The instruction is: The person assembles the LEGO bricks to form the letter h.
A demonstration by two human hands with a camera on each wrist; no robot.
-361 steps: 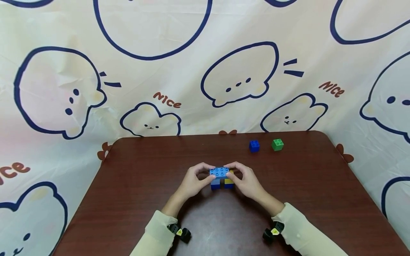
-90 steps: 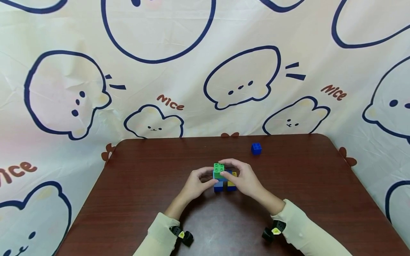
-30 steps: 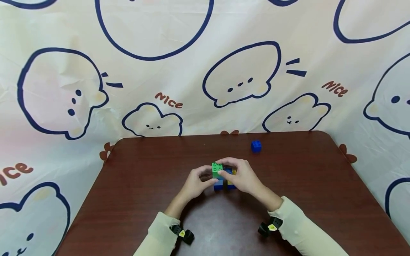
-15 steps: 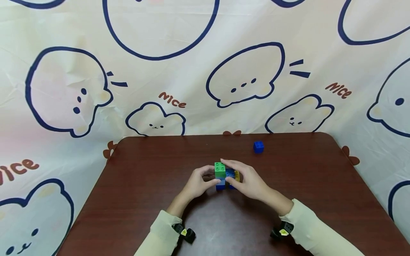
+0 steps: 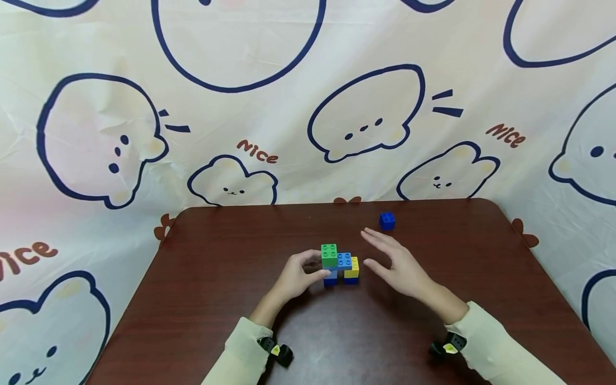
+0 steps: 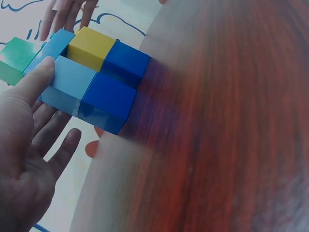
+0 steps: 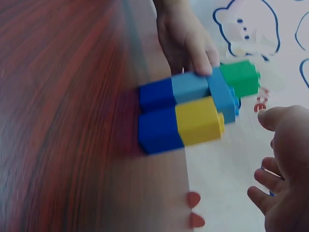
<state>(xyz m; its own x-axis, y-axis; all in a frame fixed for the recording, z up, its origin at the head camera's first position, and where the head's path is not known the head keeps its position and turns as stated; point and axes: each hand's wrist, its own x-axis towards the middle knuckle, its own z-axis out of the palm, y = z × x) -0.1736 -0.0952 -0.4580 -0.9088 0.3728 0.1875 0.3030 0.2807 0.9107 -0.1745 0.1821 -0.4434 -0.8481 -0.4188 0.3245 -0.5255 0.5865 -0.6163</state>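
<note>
My left hand [image 5: 295, 275] pinches a small build of toy building bricks, its thumb on the light blue brick [image 6: 67, 84]. Two dark blue bricks [image 7: 158, 130] form the feet on the table. On them sit the light blue brick and a yellow brick [image 5: 355, 267]. A longer blue brick [image 5: 344, 261] bridges these two, covering only part of the yellow one's studs. The green brick [image 5: 329, 255] stands on the bridge's left end. Just right of the build, my right hand [image 5: 401, 267] is spread, its fingers apart from the bricks.
A single dark blue brick [image 5: 387, 221] lies toward the back of the brown table [image 5: 231, 240], beyond my right fingertips. Behind the table's far edge hangs a pale cloth [image 5: 284, 123] with cartoon outlines. Each wrist wears a small black camera.
The green brick has gone from the table's back onto the bridge brick. Within the last half second my right hand has come off the build and moved right; the left stays in place.
</note>
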